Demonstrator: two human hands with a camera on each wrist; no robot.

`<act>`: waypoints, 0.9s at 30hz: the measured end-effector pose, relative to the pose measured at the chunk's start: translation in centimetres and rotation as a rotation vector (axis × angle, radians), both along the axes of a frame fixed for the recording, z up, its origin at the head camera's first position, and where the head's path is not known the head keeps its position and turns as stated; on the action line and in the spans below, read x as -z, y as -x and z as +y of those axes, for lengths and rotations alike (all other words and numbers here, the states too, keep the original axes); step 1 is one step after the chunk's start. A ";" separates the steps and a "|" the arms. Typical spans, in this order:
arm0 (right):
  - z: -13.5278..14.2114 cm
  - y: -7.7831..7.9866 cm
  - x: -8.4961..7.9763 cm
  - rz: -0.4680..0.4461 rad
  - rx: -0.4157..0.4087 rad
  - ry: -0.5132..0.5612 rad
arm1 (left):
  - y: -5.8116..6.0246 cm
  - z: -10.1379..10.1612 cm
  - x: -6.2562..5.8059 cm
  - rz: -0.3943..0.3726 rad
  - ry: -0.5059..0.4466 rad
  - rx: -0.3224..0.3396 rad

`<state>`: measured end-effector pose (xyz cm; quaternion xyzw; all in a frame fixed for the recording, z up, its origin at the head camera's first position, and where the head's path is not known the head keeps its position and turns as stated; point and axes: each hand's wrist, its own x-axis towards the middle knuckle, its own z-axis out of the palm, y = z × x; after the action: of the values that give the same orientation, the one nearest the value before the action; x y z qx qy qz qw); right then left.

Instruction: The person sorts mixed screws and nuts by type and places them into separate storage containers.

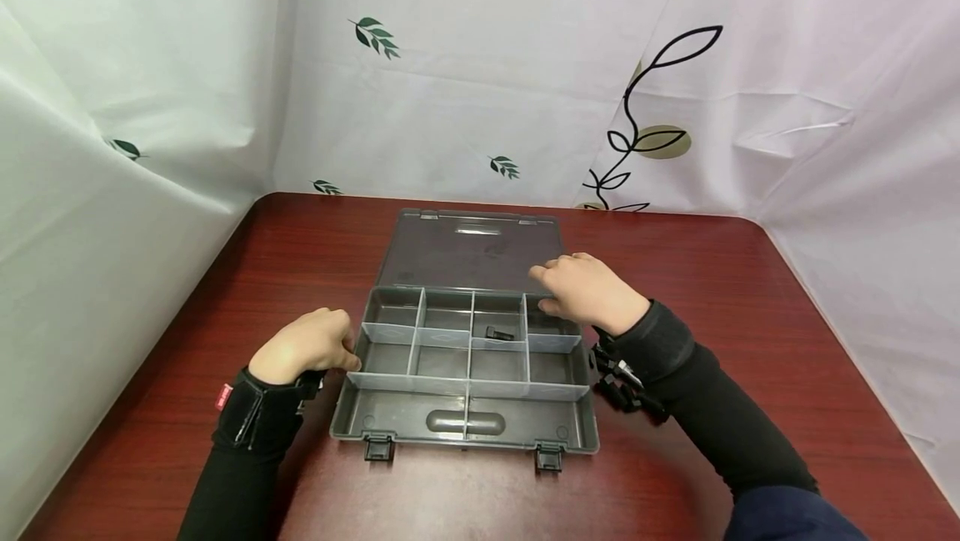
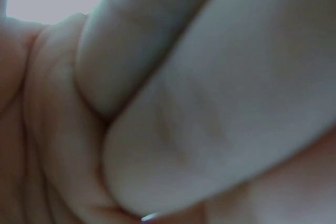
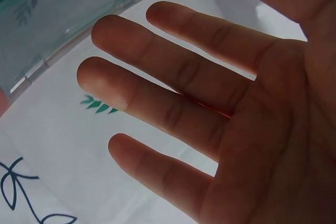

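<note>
Several black pieces (image 1: 617, 395), perhaps bolts, lie partly behind the right sleeve (image 1: 738, 416)

A smooth, glossy box (image 1: 517, 408) of smoky, see-through plastic, its lid (image 1: 450, 262) equally shiny, rests on a polished, wood-grained surface (image 1: 315, 241). Inside the box, thin dividers (image 1: 431, 385) look like frosted plastic, and a small piece (image 1: 498, 334) like dark, low-sheen plastic. Right of the box, a dark cluster (image 1: 618, 393) shows a bright, metallic-looking glint. Matt cloth sleeves (image 1: 727, 420) flank the box; behind it hangs smooth, faintly sheened sheeting (image 1: 465, 66), lightly creased.
</note>
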<state>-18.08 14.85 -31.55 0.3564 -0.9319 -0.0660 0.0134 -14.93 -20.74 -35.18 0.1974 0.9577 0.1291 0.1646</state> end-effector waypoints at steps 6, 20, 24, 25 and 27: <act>1.3 0.0 -0.1 -0.018 0.027 0.021 | 0.0 0.0 0.0 0.001 -0.001 0.002; 4.3 0.0 -0.4 -0.056 0.095 0.093 | 0.2 0.0 0.2 -0.017 -0.002 -0.003; 5.2 0.0 -0.4 -0.073 0.137 0.105 | 0.2 0.0 0.2 -0.019 -0.001 -0.002; 5.4 0.0 -0.4 -0.077 0.146 0.105 | 0.3 0.1 0.2 -0.020 0.000 -0.001; 5.8 0.0 -0.4 -0.088 0.159 0.106 | 0.3 0.1 0.2 -0.024 -0.002 -0.001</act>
<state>-18.05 20.61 -31.19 0.2829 -0.9590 -0.0017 -0.0138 -15.18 -20.65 -35.35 0.1954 0.9557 0.1323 0.1757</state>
